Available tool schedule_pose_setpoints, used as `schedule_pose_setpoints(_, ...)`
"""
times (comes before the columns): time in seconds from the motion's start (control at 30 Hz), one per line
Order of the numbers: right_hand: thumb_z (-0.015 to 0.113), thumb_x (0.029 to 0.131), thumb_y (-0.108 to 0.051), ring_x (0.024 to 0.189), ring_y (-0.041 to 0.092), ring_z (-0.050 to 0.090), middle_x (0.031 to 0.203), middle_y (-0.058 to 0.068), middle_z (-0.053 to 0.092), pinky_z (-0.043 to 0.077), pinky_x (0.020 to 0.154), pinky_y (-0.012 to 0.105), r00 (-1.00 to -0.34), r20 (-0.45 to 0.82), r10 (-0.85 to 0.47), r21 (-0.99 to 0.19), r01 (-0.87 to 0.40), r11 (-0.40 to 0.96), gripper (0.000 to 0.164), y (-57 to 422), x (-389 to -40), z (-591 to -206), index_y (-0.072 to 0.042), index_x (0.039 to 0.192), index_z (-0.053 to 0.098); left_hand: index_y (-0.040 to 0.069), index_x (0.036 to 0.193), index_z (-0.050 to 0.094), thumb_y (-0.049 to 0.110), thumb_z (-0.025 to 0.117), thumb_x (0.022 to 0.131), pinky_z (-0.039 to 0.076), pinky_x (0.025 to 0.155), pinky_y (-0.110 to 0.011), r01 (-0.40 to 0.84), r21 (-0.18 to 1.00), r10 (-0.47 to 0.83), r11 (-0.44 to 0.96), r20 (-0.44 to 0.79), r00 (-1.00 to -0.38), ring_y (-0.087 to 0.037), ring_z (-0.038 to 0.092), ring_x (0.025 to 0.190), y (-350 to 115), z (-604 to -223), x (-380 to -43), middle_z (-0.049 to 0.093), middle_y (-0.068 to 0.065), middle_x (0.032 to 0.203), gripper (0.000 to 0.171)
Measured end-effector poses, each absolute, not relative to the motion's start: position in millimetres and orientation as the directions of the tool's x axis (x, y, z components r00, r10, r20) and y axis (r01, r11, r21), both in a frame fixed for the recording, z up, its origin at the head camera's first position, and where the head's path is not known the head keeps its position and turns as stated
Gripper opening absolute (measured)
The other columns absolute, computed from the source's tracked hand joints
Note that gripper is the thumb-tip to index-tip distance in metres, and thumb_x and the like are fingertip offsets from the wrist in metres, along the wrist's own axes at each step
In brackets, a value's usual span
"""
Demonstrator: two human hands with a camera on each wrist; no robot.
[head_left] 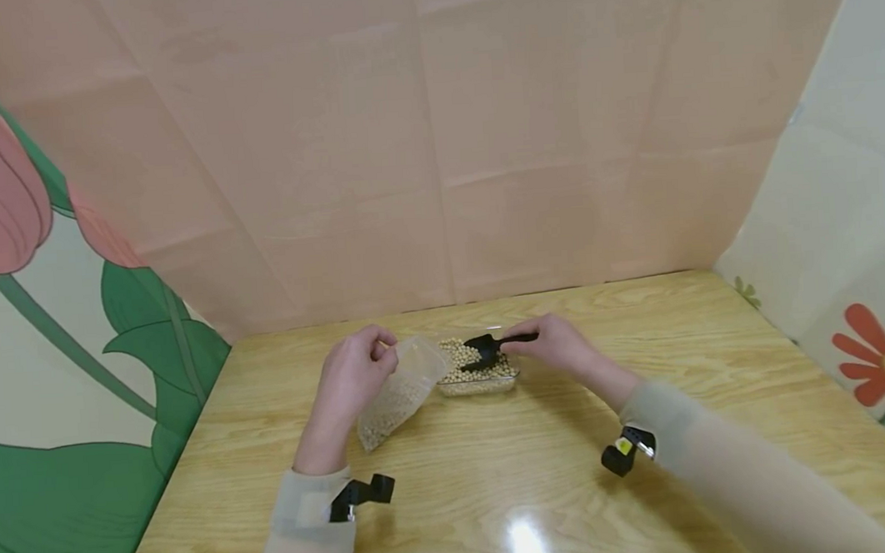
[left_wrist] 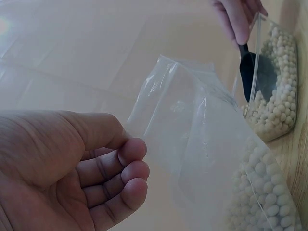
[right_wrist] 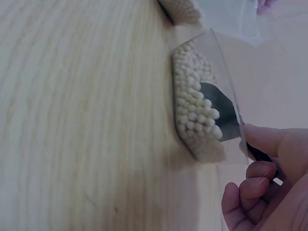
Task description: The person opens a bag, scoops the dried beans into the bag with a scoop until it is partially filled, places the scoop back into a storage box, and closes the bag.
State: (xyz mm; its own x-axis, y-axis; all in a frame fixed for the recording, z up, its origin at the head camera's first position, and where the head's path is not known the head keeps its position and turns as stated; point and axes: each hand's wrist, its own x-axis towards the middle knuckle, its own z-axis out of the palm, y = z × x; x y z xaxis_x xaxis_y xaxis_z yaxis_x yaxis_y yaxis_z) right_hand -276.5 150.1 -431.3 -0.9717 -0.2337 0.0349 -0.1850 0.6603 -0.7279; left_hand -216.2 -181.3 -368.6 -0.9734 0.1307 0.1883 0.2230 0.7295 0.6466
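My left hand [head_left: 359, 368] pinches the top edge of a clear plastic bag [left_wrist: 178, 110] between thumb and forefinger. Pale round beans [left_wrist: 264, 187] lie in the lower part of the bag, which hangs tilted beside a clear container [head_left: 480, 387]. That container also holds many such beans [right_wrist: 192, 106]. With thumb and fingers, my right hand [head_left: 555, 347] grips the handle of a black scoop [head_left: 484, 349]. The scoop's blade is inside the container, its front edge down among the beans. In the left wrist view, the bag's mouth stands partly spread near the container wall.
Everything stands on a wood-grain table [head_left: 453, 476]. Behind it hangs a pinkish cloth backdrop [head_left: 435, 143]. Flower-patterned panels flank the left and right sides. A small black device [head_left: 364, 494] is strapped to my left wrist, another [head_left: 626, 452] to my right.
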Motion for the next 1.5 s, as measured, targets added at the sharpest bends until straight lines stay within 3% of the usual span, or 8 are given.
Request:
schedule_pose_setpoints(0.3,0.082,0.102,-0.036,0.142,0.039,0.059,0.144,0.015,0.071,0.043,0.119,0.059,-0.981,0.014,-0.194,-0.781,-0.132,0.611,0.036,136.0,-277.2,-446.6,-0.016,0.132,0.082,0.004,0.121,0.076,0.008,0.065,0.106,0.042,0.057,-0.035,0.225,0.646,0.134,0.729,0.188,-0.973,-0.017,0.048,0.054,-182.0,-367.4,-216.1,0.07,-0.001,0.08,0.019)
schedule_pose_setpoints(0.5,0.081,0.103,-0.036,0.138,0.036,0.062,0.142,0.014,0.073,0.046,0.116,0.057,-0.983,-0.003,-0.186,-0.815,-0.106,0.57,0.037,132.4,-273.5,-447.5,-0.015,0.134,0.081,0.005,0.12,0.077,0.007,0.065,0.105,0.043,0.057,-0.035,0.218,0.648,0.124,0.73,0.189,-0.974,-0.017,0.049,0.055,-182.2,-368.4,-215.9,0.07,0.001,0.08,0.019)
schedule_pose_setpoints(0.87,0.079,0.104,-0.035,0.099,0.024,0.071,0.138,0.014,0.074,0.059,0.088,0.044,-0.978,-0.052,-0.2,-0.844,-0.064,0.533,0.044,159.0,-271.6,-447.7,-0.012,0.141,0.076,0.006,0.12,0.077,0.007,0.064,0.104,0.041,0.056,-0.033,0.223,0.653,0.132,0.724,0.185,-0.974,-0.017,0.048,0.055,-183.0,-368.2,-216.0,0.07,0.0,0.081,0.02)
schedule_pose_setpoints(1.17,0.081,0.103,-0.037,0.102,0.024,0.07,0.145,0.016,0.07,0.059,0.088,0.042,-0.975,-0.08,-0.208,-0.879,-0.029,0.476,0.047,173.6,-274.0,-451.4,-0.011,0.142,0.075,0.005,0.12,0.077,0.006,0.064,0.104,0.043,0.057,-0.034,0.23,0.65,0.136,0.724,0.192,-0.972,-0.017,0.049,0.056,-186.0,-369.8,-215.3,0.07,0.001,0.08,0.02)
schedule_pose_setpoints(1.5,0.082,0.102,-0.037,0.109,0.024,0.07,0.141,0.014,0.072,0.059,0.094,0.043,-0.971,-0.097,-0.218,-0.905,-0.005,0.426,0.049,177.0,-271.0,-452.8,-0.01,0.142,0.075,0.005,0.121,0.077,0.007,0.064,0.105,0.043,0.057,-0.035,0.233,0.648,0.141,0.725,0.191,-0.971,-0.017,0.049,0.055,-187.2,-370.0,-214.9,0.07,0.001,0.08,0.02)
